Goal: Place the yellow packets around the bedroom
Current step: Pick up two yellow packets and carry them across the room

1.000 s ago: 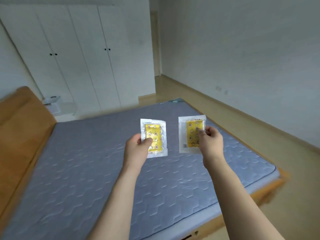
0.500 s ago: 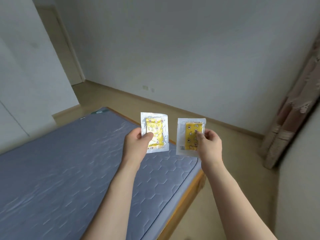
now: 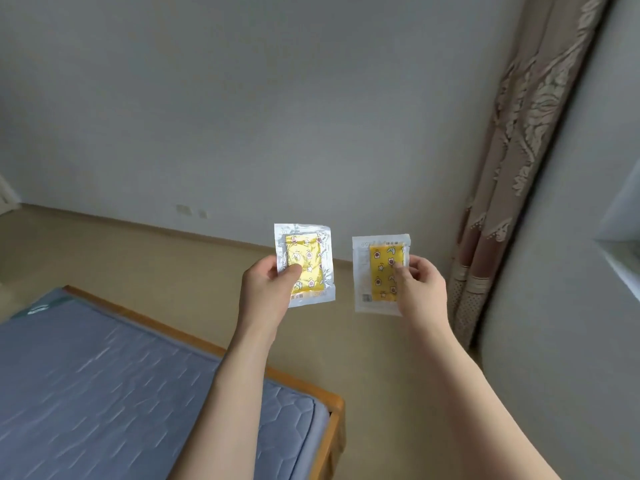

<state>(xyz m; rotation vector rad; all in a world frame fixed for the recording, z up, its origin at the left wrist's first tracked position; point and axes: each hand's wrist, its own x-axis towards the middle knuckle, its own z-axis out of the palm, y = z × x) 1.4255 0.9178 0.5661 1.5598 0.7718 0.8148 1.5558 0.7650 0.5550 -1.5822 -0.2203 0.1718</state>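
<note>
Two yellow packets are held up in the air, one in each of the hands, both past the foot corner of the bed [image 3: 332, 407] and above the bare floor [image 3: 214, 271]. The left packet [image 3: 306, 268] is pinched at its lower left edge between thumb and fingers of the left hand [image 3: 268, 289]. The right packet [image 3: 381, 275] is pinched at its right edge by the right hand [image 3: 420, 289], the thumb lying on its yellow face. The two packets sit side by side, apart, faces toward the camera; that flat, upright hold looks meant to keep them in view and separate while a spot is chosen. Neither is set down yet, so placing seems not yet begun for these two. Beyond the bed corner runs the wall [image 3: 277, 116] with its skirting, and farther right of the bed hangs a patterned curtain [image 3: 519, 168], likely candidate spots.
</note>
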